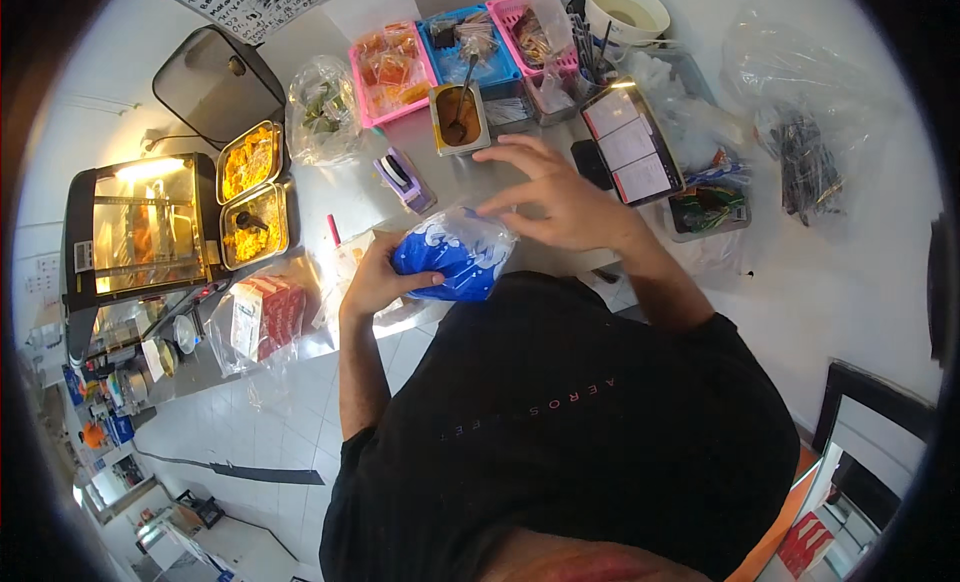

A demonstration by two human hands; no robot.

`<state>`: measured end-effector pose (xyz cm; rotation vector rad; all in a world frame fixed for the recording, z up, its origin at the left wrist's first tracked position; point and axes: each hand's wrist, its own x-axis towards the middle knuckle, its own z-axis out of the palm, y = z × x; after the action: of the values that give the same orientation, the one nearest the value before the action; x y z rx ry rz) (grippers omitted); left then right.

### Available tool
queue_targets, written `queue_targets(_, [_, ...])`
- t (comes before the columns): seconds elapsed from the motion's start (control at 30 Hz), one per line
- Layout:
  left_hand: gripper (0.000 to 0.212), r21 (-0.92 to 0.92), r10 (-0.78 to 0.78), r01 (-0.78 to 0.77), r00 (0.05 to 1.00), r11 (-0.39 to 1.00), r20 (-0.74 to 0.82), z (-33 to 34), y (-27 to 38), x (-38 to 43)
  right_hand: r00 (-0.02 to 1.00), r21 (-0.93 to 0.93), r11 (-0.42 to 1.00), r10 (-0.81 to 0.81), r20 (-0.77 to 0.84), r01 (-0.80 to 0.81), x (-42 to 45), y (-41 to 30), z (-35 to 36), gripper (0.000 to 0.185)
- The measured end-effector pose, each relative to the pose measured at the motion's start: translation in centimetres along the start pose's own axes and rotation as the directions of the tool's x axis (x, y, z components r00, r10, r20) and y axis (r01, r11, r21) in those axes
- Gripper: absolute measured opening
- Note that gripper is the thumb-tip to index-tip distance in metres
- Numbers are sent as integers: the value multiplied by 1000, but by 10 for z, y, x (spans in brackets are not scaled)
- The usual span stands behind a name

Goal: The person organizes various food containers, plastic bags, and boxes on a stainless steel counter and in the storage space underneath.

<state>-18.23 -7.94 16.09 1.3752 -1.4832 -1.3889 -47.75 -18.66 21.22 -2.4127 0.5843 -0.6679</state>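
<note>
My left hand [379,278] grips a blue-and-white printed plastic packet [454,256] in front of my chest, thumb across its near face. The packet's upper end is clear, crinkled film. Over that end reaches my right hand [551,199], its fingers spread. The lower fingertips are right at the film's edge; whether they touch it I cannot tell. Just beyond the packet stands a purple tape dispenser [405,181] on the metal counter [322,199]. A steel container [460,121] of brown sauce with a spoon in it sits farther back.
Pink [394,72] and blue [469,46] baskets of small packets line the back. A tablet [630,143] leans at right, near bagged goods [810,162]. On the left are two steel trays of yellow food [251,162], a lit glass display warmer [146,229] and a bagged red-and-white box [268,317].
</note>
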Motion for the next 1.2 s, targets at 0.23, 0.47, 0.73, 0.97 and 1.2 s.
queue_targets(0.23, [34, 122, -51, 45, 997, 992, 53, 15, 9, 22, 993, 229, 967, 101, 62, -113, 5, 31, 41, 35])
queue_targets(0.47, [52, 307, 16, -52, 993, 950, 118, 48, 5, 39, 889, 507, 801, 65, 454, -317, -12, 75, 93, 42])
queue_targets(0.73, [43, 70, -284, 275, 926, 959, 249, 56, -52, 7, 800, 838, 343, 576, 168, -423, -38, 162, -4, 25])
queue_targets(0.97, [30, -166, -359, 323, 892, 932, -275, 59, -79, -2, 695, -177, 936, 92, -713, -306, 27, 228, -28, 29])
queue_targets(1.2, [33, -498, -343, 33, 765, 866, -545, 60, -60, -5, 617, -256, 581, 783, -84, -773, 38, 351, 93, 40])
